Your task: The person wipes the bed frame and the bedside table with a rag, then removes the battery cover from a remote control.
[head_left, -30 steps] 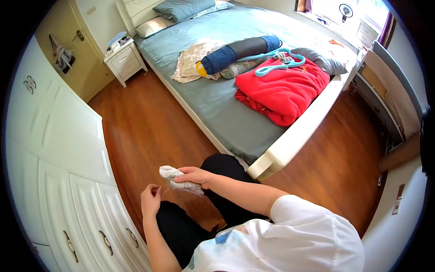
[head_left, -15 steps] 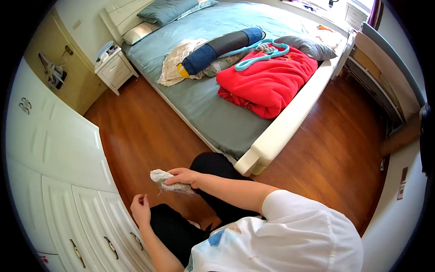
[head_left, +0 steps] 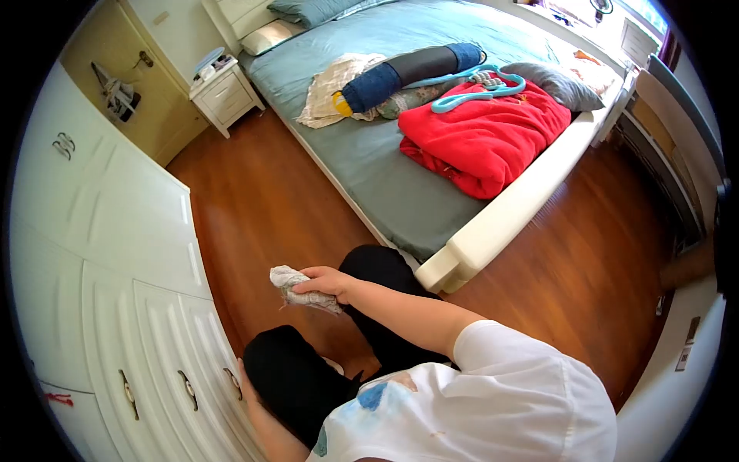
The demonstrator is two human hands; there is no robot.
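Note:
A crumpled whitish cloth [head_left: 296, 291] is gripped in my right hand [head_left: 327, 283], held over the wooden floor between my knees. My left hand [head_left: 245, 379] is down between my left knee and the white cabinet's drawer fronts [head_left: 154, 339], beside a curved drawer handle [head_left: 232, 383]. Its fingers are mostly hidden behind the black trouser leg, so what it holds or touches does not show.
Ahead is a bed [head_left: 369, 173] with a folded red blanket [head_left: 485, 135], a blue-and-black roll [head_left: 412, 75] and a light-blue strap [head_left: 462, 100]. The bed's cream footboard [head_left: 500, 223] reaches close to my right knee. A white nightstand [head_left: 225, 96] stands near the door [head_left: 154, 85].
My left hand has dropped from in front of my left knee to beside the drawers. My right hand still grips the cloth. The view has shifted slightly.

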